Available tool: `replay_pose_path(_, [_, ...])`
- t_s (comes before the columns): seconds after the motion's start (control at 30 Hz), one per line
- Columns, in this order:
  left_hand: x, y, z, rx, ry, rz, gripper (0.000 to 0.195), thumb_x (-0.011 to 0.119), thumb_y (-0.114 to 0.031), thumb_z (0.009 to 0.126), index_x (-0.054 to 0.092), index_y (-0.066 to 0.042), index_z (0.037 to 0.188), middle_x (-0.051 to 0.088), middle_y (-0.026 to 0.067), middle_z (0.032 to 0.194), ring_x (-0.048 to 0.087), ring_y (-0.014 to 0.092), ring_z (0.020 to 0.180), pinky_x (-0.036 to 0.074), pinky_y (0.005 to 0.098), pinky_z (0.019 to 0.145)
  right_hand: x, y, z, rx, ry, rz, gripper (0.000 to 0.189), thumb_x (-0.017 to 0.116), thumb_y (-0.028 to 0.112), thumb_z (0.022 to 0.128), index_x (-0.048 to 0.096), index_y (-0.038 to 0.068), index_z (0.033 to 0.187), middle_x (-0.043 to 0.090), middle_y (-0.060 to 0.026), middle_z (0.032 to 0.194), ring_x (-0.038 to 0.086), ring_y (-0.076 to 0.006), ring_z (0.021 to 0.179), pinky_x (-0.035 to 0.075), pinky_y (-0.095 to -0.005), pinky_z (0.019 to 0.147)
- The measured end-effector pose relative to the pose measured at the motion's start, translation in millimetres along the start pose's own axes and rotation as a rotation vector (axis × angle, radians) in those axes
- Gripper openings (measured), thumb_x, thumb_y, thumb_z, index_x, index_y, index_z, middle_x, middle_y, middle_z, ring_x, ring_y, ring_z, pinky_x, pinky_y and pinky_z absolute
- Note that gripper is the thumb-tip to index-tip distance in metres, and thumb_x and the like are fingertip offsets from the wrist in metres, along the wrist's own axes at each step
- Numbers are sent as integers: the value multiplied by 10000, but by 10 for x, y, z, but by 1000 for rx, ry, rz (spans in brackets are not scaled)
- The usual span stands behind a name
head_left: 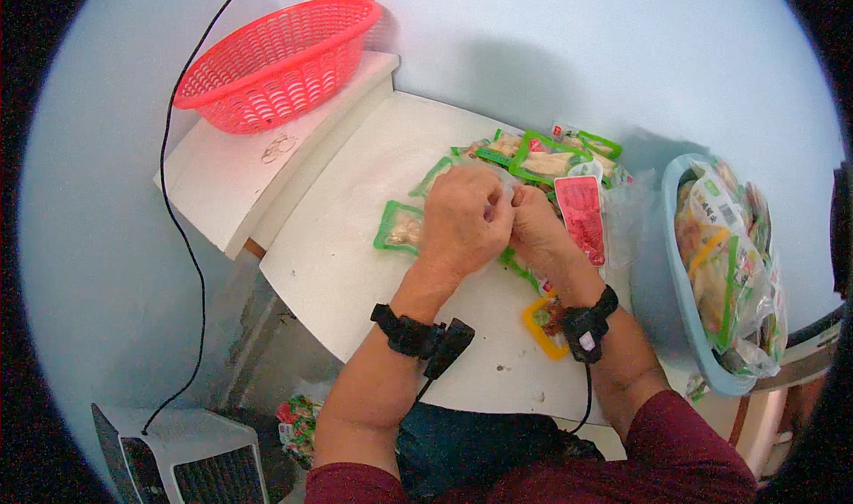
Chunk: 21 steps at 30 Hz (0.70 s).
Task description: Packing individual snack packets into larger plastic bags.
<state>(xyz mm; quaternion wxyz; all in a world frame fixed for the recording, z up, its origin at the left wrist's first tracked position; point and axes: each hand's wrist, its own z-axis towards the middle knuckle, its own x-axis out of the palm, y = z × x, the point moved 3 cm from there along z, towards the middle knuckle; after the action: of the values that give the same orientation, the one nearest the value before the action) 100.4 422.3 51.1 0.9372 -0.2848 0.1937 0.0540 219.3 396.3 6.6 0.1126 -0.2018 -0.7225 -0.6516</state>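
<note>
My left hand (468, 214) and my right hand (538, 224) meet over the white table, fingers closed on a clear plastic bag (501, 171). Most of the bag is hidden behind the hands. To the left of my left hand lies a green-edged sealed food packet (400, 227). Beyond the hands is a loose pile of green-edged food packets (550, 161), partly overlapping. A red-and-white packet (581, 217) lies just right of my right hand, beside an empty-looking clear plastic bag (625, 221). Near my right wrist rests an orange-edged packet (545, 327).
A light blue plastic basin (686, 284) full of bagged packets stands at the right. On a raised white ledge (220, 177) sits a pink plastic basket (293, 71). A black cable (174, 217) hangs at left above a white appliance (213, 437). More packets (298, 431) lie below the table (346, 291).
</note>
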Motion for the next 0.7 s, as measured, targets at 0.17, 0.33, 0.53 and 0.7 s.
replay_pose_path(0.17, [42, -35, 7, 17, 7, -33, 74, 620, -29, 710, 555, -35, 675, 649, 130, 808, 618, 307, 771, 487, 405, 729, -118, -149, 40, -92, -95, -90, 189, 555, 34, 850, 609, -6, 1026, 629, -91, 1021, 613, -175, 863, 521, -293, 757])
replay_pose_path(0.33, [50, -36, -10, 20, 34, -42, 64, 618, -42, 706, 562, -33, 677, 646, 134, 799, 616, 316, 772, 486, 403, 733, 49, -133, -6, -201, -6, -137, 178, 499, 75, 895, 609, 22, 1025, 623, -77, 1023, 603, -159, 855, 514, -290, 742])
replay_pose_path(0.53, [35, -44, -16, 8, 30, -6, 54, 617, -50, 698, 568, -32, 685, 627, 138, 755, 600, 322, 736, 479, 405, 697, 46, 22, -89, -386, -81, -875, 132, 573, 126, 831, 647, 40, 898, 663, -122, 897, 638, -207, 794, 512, -350, 696])
replay_pose_path(0.7, [55, -47, 9, 90, -72, -37, 54, 617, -46, 694, 565, -31, 691, 612, 137, 726, 588, 327, 708, 475, 403, 658, 83, 200, -146, -563, -210, -1351, 161, 642, 173, 737, 668, 28, 800, 656, -196, 779, 654, -328, 772, 508, -422, 677])
